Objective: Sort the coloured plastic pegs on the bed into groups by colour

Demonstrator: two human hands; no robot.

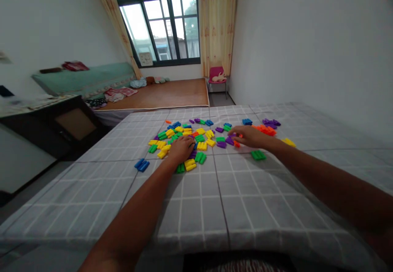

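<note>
Many small plastic blocks lie on a grey checked tablecloth point(196, 198), each with ridged, tube-like parts. My left hand point(182, 147) lies over the mixed heap, fingers stretched across it. Yellow blocks point(190, 164), green blocks point(200, 157) and a purple block point(193, 154) surround it. To the right, my right hand point(248, 136) is bent down with its fingertips closed around an orange block point(241, 135). Just under those fingers are a purple block point(229, 140) and another orange block point(236, 144). Behind the right wrist is a group of orange blocks point(266, 130).
Same-coloured pieces sit apart: purple blocks point(271, 123), blue blocks point(247, 121), a yellow block point(289, 142), green blocks point(258, 155) and blue blocks point(141, 165). Beyond the table stand a low bed point(172, 94) and a pink chair point(216, 72). A dark cabinet point(39, 124) is left.
</note>
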